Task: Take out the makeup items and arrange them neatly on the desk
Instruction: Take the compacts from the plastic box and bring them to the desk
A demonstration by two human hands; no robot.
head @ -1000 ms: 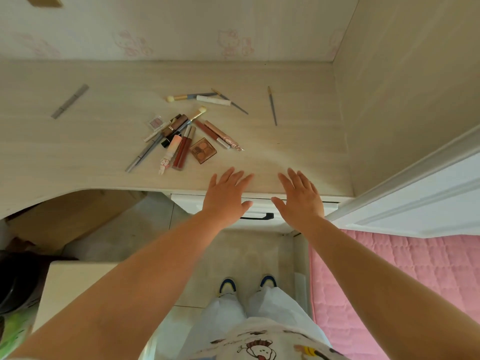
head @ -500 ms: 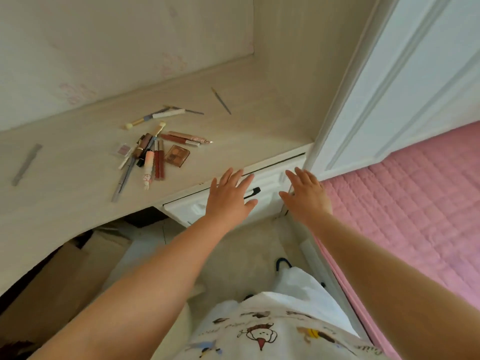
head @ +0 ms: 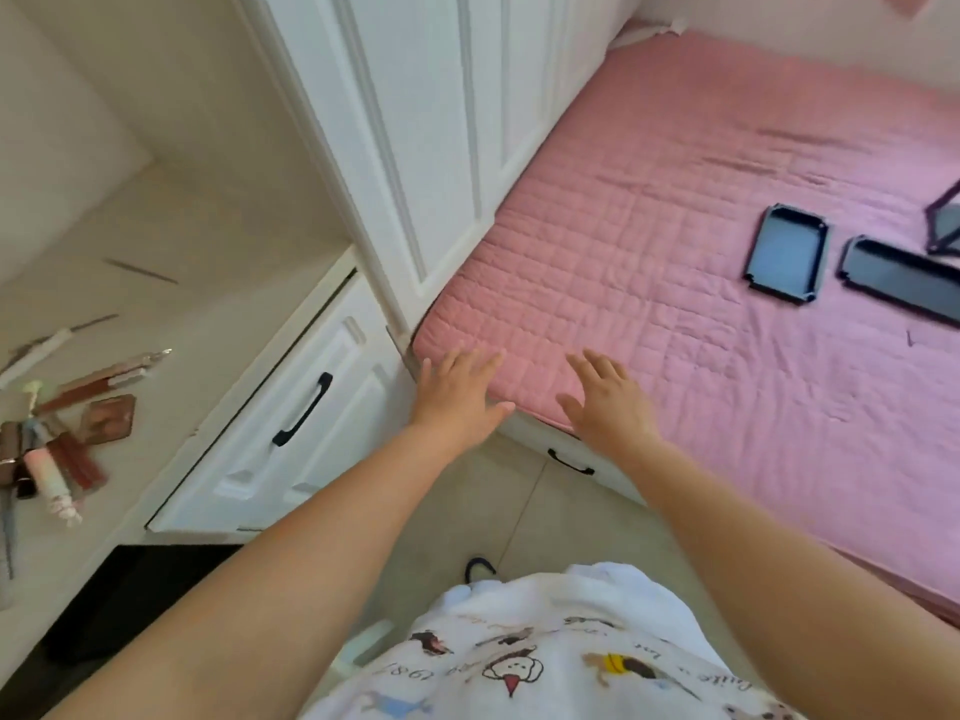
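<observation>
Both hands reach forward with nothing in them: the left hand (head: 457,397) has its fingers straight and spread, thumb out to the side, over the corner of the pink bed (head: 701,314); the right hand (head: 605,405) is likewise spread and flat, just above the quilt's near edge. Whether either palm touches the fabric cannot be told. My guess is that they are held out this way because the person faces the bed, perhaps toward the two black trays (head: 787,254) lying well apart from the hands on the quilt, which could serve for sorting

The makeup items (head: 67,439) are at the far left on the counter (head: 218,324), in a loose heap: a pink tube, reddish lip glosses, a small brown eyeshadow palette (head: 109,418), and a few pencils lying apart behind them. They look taken out but not yet arranged

Below the counter is a white drawer with a black handle (head: 304,407); a white wardrobe (head: 415,122) stands between counter and bed. Cursive writing and cartoon figures on the person's white shirt (head: 545,662) are too distorted to read
</observation>
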